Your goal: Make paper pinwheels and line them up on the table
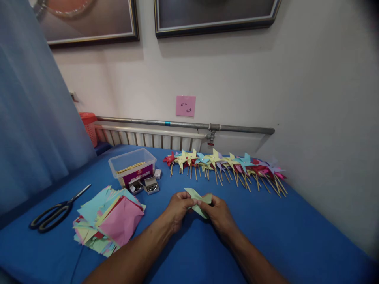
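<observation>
A pale green paper pinwheel (194, 193), its corners folded in towards the middle, is held between both hands above the blue cloth. My left hand (180, 207) is closed on its left side, thumb near the centre. From the other side my right hand (217, 213) pinches it, the thumb also close to the centre. Both thumbs nearly meet there, so whatever lies under them is hidden. Beyond the hands lies a long row of finished paper pinwheels (214, 157) on wooden sticks, in yellow, blue, red and purple.
Left of my arms is a pile of coloured paper squares (121, 221), with black-handled scissors (60, 211) beside it. Behind stand a clear plastic box (132, 162) with wooden sticks and small open boxes of metal pins (152, 185). A radiator (154, 139) and pipe run along the wall.
</observation>
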Available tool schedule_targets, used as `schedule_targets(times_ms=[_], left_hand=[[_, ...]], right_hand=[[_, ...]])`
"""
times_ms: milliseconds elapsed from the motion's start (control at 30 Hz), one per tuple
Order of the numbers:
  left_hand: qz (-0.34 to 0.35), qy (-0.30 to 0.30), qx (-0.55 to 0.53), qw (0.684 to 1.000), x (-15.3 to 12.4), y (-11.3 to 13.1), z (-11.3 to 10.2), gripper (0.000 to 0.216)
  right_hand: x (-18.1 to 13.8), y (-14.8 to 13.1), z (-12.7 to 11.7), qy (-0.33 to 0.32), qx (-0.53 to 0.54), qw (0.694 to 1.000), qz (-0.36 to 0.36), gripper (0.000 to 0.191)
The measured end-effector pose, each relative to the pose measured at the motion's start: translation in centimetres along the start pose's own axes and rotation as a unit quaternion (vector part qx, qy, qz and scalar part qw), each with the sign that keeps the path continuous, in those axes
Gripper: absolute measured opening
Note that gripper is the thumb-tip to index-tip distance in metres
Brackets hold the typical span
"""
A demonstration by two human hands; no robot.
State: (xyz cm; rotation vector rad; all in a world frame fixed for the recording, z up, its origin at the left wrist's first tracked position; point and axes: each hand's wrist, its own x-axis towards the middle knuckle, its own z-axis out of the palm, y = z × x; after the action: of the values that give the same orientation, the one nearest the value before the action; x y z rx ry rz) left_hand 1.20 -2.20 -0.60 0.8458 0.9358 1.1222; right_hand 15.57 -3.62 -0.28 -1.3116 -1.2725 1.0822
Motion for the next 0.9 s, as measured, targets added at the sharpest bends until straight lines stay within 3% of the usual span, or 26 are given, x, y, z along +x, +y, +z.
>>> schedule_targets(times_ms=[133, 267, 400, 467, 500, 567, 633, 733, 900], left_hand=[[-0.001, 0.005, -0.003, 1.0, -0.1, 0.0, 0.4, 0.026], [0.013, 0.013, -0.011, 1.0, 0.4, 0.8, -0.3, 0.025], [0.128, 0.141, 0.126, 0.974, 1.6, 4.0, -3.6, 0.02], [0.189, 0.203, 0.274, 0.921, 2.0, 6.2, -6.0, 0.016], [0.201, 0.242, 0.357, 0.88, 2.0, 7.2, -7.2, 0.017], [0.185, 0.291, 0.506, 0.791, 1.9, 8.7, -9.2, 0.02], [0.142, 0.293, 0.607, 0.725, 1.6, 9.5, -10.5, 0.024], [0.08, 0.249, 0.694, 0.671, 1.5, 9.4, -11.2, 0.027], [0.035, 0.19, 0.765, 0.615, 1.8, 8.3, -10.4, 0.026]], right_hand=[[0.3, 0.6, 0.3, 0.045, 0.006, 0.999, 0.013, 0.029], [0.2, 0.9, 0.3, 0.041, 0.135, 0.988, 0.06, 0.032], [-0.4, -0.1, 0.1, 0.002, 0.234, 0.969, 0.078, 0.028], [-0.6, -0.6, -0.1, -0.003, 0.251, 0.965, 0.08, 0.026], [-0.6, -0.7, -0.1, 0.002, 0.253, 0.964, 0.08, 0.024], [-0.6, -0.7, -0.3, 0.016, 0.251, 0.965, 0.081, 0.023], [-0.4, -0.4, -0.4, 0.026, 0.235, 0.968, 0.08, 0.022], [-0.1, 0.3, -0.4, 0.031, 0.191, 0.979, 0.07, 0.024], [-0.3, 0.8, -0.2, 0.045, 0.133, 0.987, 0.073, 0.03]])
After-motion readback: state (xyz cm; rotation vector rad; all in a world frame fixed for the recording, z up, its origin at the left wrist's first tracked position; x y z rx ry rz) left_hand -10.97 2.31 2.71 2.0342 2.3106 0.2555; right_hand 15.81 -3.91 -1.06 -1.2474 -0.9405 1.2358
